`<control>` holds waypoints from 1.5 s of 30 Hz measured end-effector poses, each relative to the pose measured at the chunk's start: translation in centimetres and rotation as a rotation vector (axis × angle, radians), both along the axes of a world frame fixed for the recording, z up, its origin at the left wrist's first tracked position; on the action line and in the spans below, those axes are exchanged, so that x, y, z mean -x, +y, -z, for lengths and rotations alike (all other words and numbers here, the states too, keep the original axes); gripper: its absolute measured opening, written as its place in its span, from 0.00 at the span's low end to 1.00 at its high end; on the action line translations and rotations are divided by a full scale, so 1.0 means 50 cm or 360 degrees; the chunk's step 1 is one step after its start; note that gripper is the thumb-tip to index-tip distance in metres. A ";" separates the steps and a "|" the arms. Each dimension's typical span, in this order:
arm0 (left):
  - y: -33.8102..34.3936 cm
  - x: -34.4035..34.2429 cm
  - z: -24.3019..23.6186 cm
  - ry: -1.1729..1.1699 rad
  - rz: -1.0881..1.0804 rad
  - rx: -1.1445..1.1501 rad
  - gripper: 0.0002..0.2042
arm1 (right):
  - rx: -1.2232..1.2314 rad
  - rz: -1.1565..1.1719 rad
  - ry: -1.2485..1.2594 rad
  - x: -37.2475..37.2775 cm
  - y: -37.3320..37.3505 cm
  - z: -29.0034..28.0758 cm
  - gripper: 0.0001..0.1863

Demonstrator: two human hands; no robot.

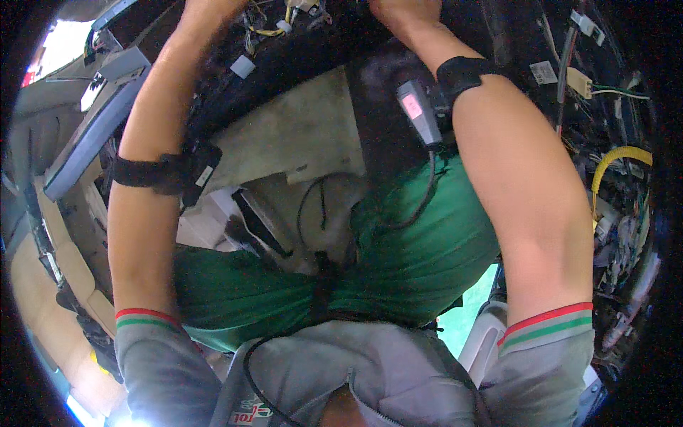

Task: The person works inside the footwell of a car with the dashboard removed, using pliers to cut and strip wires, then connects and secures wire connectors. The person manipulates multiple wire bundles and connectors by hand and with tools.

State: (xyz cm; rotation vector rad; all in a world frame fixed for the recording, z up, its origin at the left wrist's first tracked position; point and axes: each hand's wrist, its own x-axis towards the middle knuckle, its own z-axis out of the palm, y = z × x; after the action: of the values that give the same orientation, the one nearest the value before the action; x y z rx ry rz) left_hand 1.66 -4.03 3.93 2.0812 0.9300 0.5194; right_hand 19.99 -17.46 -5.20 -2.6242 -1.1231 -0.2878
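Both my arms reach up to the far edge of the head view. My left hand (213, 8) shows only its wrist end there, with its fingers cut off by the edge. Nearest to it are a bundle of yellow and dark wires (269, 31) and a pale plug connector (242, 67) below them. My right hand (407, 10) is likewise cut off at the top, and its fingers are hidden. Whether either hand holds anything cannot be seen. Between the hands lies a white connector piece (304, 4) among loose wires.
This looks like a stripped vehicle interior. A grey trim panel (99, 132) stands at left, beside a beige seat (50, 285). Exposed wiring with a yellow coiled cable (619, 158) and a cream connector (580, 83) runs along the right. Black straps (153, 173) holding small devices circle my forearms.
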 end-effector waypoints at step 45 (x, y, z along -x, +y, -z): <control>0.002 -0.103 0.196 0.0259 0.0604 0.0221 0.14 | 0.0046 0.0333 0.0337 0.030 0.024 -0.039 0.20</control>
State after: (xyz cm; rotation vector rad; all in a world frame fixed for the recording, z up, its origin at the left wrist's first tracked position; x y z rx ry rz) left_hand 6.80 -3.94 -5.85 2.1250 0.6159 0.0858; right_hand 18.47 -16.28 -3.24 -2.7236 -0.7927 -0.0325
